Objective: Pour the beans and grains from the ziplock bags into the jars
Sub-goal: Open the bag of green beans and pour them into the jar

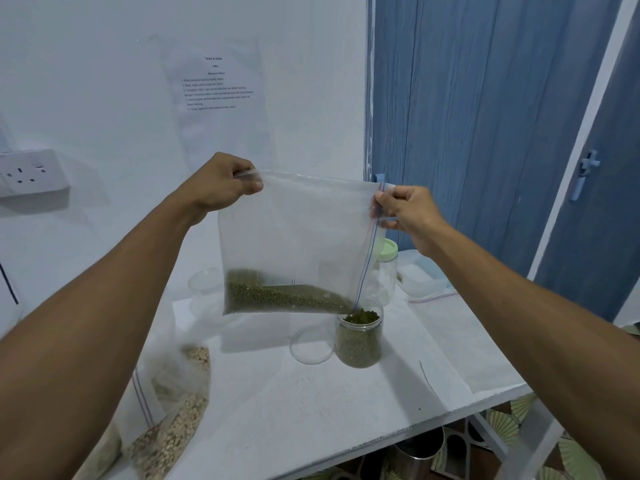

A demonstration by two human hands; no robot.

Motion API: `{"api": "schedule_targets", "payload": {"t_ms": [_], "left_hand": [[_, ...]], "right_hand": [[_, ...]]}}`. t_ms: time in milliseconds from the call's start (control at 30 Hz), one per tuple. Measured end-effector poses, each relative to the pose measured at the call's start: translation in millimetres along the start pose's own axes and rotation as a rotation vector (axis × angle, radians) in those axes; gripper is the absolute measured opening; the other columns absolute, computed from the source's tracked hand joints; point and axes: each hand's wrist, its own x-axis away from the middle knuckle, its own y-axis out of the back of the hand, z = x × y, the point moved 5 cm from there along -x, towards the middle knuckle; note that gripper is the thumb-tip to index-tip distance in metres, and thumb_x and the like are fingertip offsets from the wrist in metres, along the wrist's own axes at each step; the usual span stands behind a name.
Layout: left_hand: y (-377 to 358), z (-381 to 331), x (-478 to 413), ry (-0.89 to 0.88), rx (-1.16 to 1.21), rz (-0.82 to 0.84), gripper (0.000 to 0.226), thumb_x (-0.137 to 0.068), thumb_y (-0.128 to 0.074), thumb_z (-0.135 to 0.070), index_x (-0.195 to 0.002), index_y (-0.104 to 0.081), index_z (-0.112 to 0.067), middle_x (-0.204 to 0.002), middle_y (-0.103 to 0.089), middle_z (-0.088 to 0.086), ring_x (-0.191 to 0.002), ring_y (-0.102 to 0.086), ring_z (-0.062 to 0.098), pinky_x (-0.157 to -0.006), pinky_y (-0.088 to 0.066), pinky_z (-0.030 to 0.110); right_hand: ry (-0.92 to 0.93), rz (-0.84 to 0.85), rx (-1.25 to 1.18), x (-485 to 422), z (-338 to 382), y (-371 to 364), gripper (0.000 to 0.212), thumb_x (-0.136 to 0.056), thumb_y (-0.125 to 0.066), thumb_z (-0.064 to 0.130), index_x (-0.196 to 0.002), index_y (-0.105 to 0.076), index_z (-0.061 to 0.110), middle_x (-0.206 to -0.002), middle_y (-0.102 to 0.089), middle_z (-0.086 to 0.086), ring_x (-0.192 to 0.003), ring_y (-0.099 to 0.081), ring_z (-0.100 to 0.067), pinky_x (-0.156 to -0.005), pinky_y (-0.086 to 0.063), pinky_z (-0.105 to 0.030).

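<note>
Sitting at the far left on the pale wall is a white plastic wall socket (31, 173). Below it, at the near left corner of the white table (311, 410), lies a clear ziplock bag of pale beige grains (166, 410), partly blurred behind the left forearm.

The left hand (221, 183) is raised over the table, its fingers curled and pinching the upper left corner of a large clear ziplock bag of green beans (294, 237). This bag hangs turned on its side, with its red-and-blue zip strip running down the right edge. The small round green beans (277, 296) lie along its bottom, sloping down to the lower right corner. Behind the bag's lower left part stands an empty clear plastic jar (204, 289), and on the wall above hangs a white printed sheet (218, 84), its text too small to read.

Under the bag a clear round lid (310, 344) lies flat on the table, just beside a clear plastic jar full of green beans (359, 341). The bag's lower right corner sits right at this jar's mouth, where beans are heaped above the rim.

The right hand (405, 211) pinches the zip edge near the upper right corner between thumb and fingers. Behind it stands a clear jar with a pale green lid (386, 268), then another clear ziplock bag of white grains (422, 275) and a blue wood-grain door (485, 133).
</note>
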Motion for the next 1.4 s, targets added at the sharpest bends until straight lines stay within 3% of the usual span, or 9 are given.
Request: {"api": "schedule_targets", "payload": {"t_ms": [133,300,400,500,767,967,1133,1300,1400], "left_hand": [[-1,3,5,0.023,0.019,0.008,0.024,-0.093,-0.064,-0.01,-0.07,-0.06,-0.01,-0.067,-0.048,-0.002,-0.064,-0.043,0.011,-0.064,-0.037,0.026],[-4,22,13,0.07,0.063,0.006,0.025,-0.094,-0.065,-0.011,-0.074,-0.056,0.0,-0.069,-0.043,0.0,-0.066,-0.037,0.015,-0.064,-0.033,0.029],[-7,37,22,0.111,0.089,-0.001,0.035,-0.094,-0.065,-0.011,-0.062,-0.05,-0.012,-0.054,-0.04,-0.013,-0.065,-0.034,0.015,-0.063,-0.031,0.03],[-6,47,28,0.132,0.118,-0.015,0.039,-0.094,-0.065,-0.011,-0.059,-0.051,-0.018,-0.055,-0.039,-0.012,-0.063,-0.034,0.015,-0.061,-0.031,0.028],[-5,72,40,0.141,0.156,-0.032,0.033,-0.094,-0.066,-0.013,-0.072,-0.047,0.001,-0.072,-0.03,0.006,-0.068,-0.03,0.018,-0.059,-0.03,0.029],[-14,99,58,0.191,0.197,-0.043,0.039,-0.093,-0.065,-0.011,-0.066,-0.039,-0.013,-0.061,-0.031,-0.006,-0.059,-0.03,0.013,-0.056,-0.03,0.027],[-23,128,74,0.228,0.224,0.007,0.037,-0.093,-0.066,-0.016,-0.078,-0.045,0.01,-0.077,-0.042,0.004,-0.072,-0.036,0.02,-0.069,-0.029,0.034],[-38,150,89,0.279,0.214,0.056,0.032,-0.094,-0.066,-0.019,-0.078,-0.051,0.004,-0.079,-0.042,0.003,-0.075,-0.035,0.02,-0.071,-0.028,0.033],[-39,147,90,0.291,0.173,0.041,0.022,-0.094,-0.064,-0.016,-0.093,-0.059,0.005,-0.083,-0.056,0.003,-0.081,-0.05,0.02,-0.07,-0.037,0.029]], "right_hand": [[0.003,0.01,0.007,0,0,-1,0.014,-0.096,-0.063,0.019,-0.093,-0.072,0.009,-0.085,-0.074,-0.005,-0.074,-0.071,-0.014,-0.07,-0.06,-0.029],[0.01,0.049,0.026,1,0,-8,0.016,-0.097,-0.062,0.017,-0.095,-0.072,0.005,-0.086,-0.074,-0.007,-0.074,-0.071,-0.014,-0.074,-0.061,-0.031],[0.018,0.08,0.045,0,1,-16,0.017,-0.096,-0.063,0.016,-0.097,-0.072,0.002,-0.086,-0.074,-0.007,-0.074,-0.07,-0.014,-0.071,-0.06,-0.03],[0.03,0.1,0.041,0,5,-23,0.018,-0.096,-0.063,0.016,-0.097,-0.072,0.0,-0.085,-0.074,-0.008,-0.074,-0.07,-0.015,-0.071,-0.059,-0.031],[0.057,0.152,0.056,2,15,-39,0.021,-0.097,-0.063,0.015,-0.1,-0.071,-0.004,-0.086,-0.073,-0.009,-0.075,-0.069,-0.016,-0.075,-0.061,-0.032],[0.063,0.219,0.1,1,17,-61,0.016,-0.097,-0.064,0.016,-0.089,-0.072,0.005,-0.083,-0.073,-0.009,-0.073,-0.068,-0.015,-0.075,-0.059,-0.033],[0.08,0.274,0.156,3,17,-78,0.014,-0.095,-0.065,0.014,-0.091,-0.072,0.003,-0.081,-0.073,-0.008,-0.072,-0.068,-0.014,-0.068,-0.058,-0.03],[0.102,0.324,0.222,5,15,-97,0.014,-0.095,-0.066,0.013,-0.087,-0.073,0.005,-0.083,-0.073,-0.013,-0.07,-0.066,-0.014,-0.065,-0.054,-0.028],[0.109,0.335,0.239,6,16,-102,0.016,-0.095,-0.065,0.013,-0.09,-0.072,-0.001,-0.088,-0.074,-0.018,-0.071,-0.066,-0.016,-0.066,-0.055,-0.03]]}}
